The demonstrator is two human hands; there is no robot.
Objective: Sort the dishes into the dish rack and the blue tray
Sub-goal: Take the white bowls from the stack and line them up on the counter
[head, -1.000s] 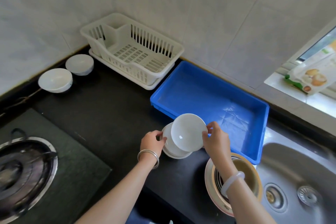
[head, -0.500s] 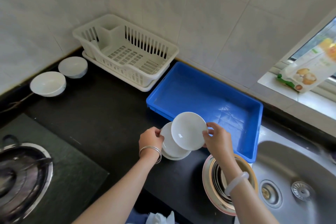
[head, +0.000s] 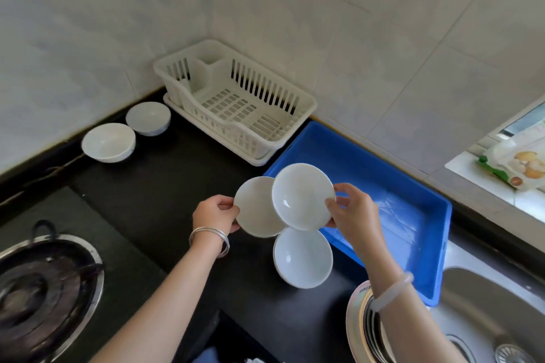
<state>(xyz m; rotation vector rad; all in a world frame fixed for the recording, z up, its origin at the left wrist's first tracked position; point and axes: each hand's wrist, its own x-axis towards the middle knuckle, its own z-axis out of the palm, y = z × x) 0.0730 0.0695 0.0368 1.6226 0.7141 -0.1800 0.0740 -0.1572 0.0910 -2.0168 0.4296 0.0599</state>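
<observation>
My left hand (head: 215,215) pinches the rim of a small white saucer (head: 255,209), lifted above the black counter. My right hand (head: 352,209) pinches a second white saucer (head: 302,196) that overlaps the first one, at the near left corner of the blue tray (head: 413,194). A third white saucer (head: 302,258) lies on the counter just below them. The white dish rack (head: 236,103) stands in the back corner with nothing in it. Two white bowls (head: 109,141) (head: 148,118) sit to the rack's left.
A gas stove with a dark pan (head: 38,295) fills the lower left. A steel sink (head: 498,312) lies at the lower right, with a round pot (head: 358,321) under my right forearm. A food packet (head: 516,162) rests on the window sill.
Both hands have risen, each lifting a saucer off the stack. One saucer stays behind on the counter. The camera view has shifted so the rack appears more central.
</observation>
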